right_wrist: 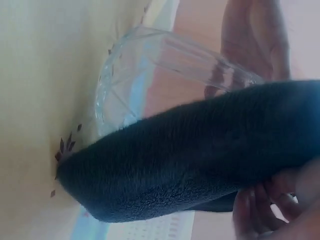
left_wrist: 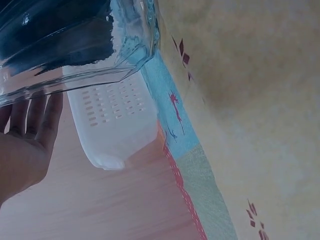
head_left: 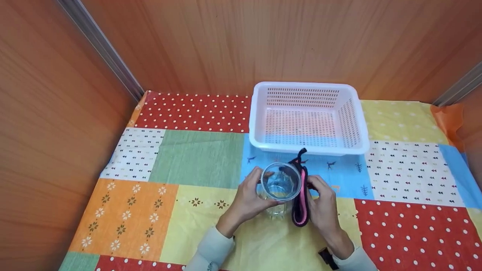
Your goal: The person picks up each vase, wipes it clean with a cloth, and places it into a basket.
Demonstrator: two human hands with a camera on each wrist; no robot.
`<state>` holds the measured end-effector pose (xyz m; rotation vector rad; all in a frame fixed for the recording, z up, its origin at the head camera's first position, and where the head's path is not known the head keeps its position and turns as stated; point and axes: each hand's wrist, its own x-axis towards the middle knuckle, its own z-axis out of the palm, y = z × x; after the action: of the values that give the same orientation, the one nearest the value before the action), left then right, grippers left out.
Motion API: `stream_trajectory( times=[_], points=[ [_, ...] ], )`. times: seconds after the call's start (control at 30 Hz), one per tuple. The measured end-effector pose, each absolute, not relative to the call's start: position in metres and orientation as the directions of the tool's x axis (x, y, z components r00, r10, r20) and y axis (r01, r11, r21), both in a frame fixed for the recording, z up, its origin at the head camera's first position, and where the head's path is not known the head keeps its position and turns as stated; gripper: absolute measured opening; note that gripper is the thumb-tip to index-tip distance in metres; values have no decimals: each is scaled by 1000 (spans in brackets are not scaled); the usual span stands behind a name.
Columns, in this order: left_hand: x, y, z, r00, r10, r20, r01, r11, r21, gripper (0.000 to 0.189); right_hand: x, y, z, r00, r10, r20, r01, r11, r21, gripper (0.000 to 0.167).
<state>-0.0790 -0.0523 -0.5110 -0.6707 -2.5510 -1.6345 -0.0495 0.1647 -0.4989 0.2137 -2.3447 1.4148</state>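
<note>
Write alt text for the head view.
A person's left grip holds a clear, open-topped vessel while the right grip holds, beside it, a folded black-and-pink cloth. A white perforated basket stands beyond them on a patchwork-patterned tablecloth.

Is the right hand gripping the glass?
No, the head view shows the left hand gripping the glass, while the right hand holds the folded dark-and-pink cloth.

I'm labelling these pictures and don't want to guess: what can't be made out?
- Part of the glass: right wrist view, hidden behind the cloth.
- Rest of the right hand: same view, cut off by the right and bottom edges.
- Rest of the left hand: left wrist view, cut off by the left edge.
- Lettering on the left sleeve: head view, too small.
</note>
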Motion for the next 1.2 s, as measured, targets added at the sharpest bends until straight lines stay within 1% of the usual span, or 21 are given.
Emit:
stream_trajectory(
  times=[0.1, 0.23, 0.33, 0.53, 0.77, 0.83, 1.03, 1.2],
  points=[
    [-79, -53, -511, -908, 345, 239, 361, 351, 864, 73, -47, 168, -498, -926, 48, 376, -326, 404, -855, 24],
    [-79, -54, -507, -912, 350, 213, 341, 357, 870, 76, -43, 173, -497, -953, 13, 304, -286, 301, -910, 33],
    [-80, -54, -505, -914, 353, 201, 328, 350, 878, 78, -42, 176, -497, -965, -12, 261, -256, 254, -933, 37],
    [-77, -53, -500, -920, 354, 169, 290, 325, 900, 83, -44, 178, -496, -975, -12, 222, -218, 247, -944, 36],
    [-78, -56, -497, -915, 374, 150, 287, 344, 894, 72, -47, 178, -498, -977, -8, 215, -211, 227, -951, 33],
    [-79, -57, -495, -914, 380, 142, 283, 349, 893, 72, -47, 178, -498, -979, -1, 202, -197, 224, -954, 33],
    [-81, -58, -496, -909, 380, 171, 323, 383, 865, 67, -48, 179, -500, -984, -1, 180, -175, 219, -960, 32],
    [-81, -57, -497, -907, 375, 190, 340, 390, 856, 66, -50, 180, -500, -981, -1, 196, -191, 229, -954, 30]
  ],
)
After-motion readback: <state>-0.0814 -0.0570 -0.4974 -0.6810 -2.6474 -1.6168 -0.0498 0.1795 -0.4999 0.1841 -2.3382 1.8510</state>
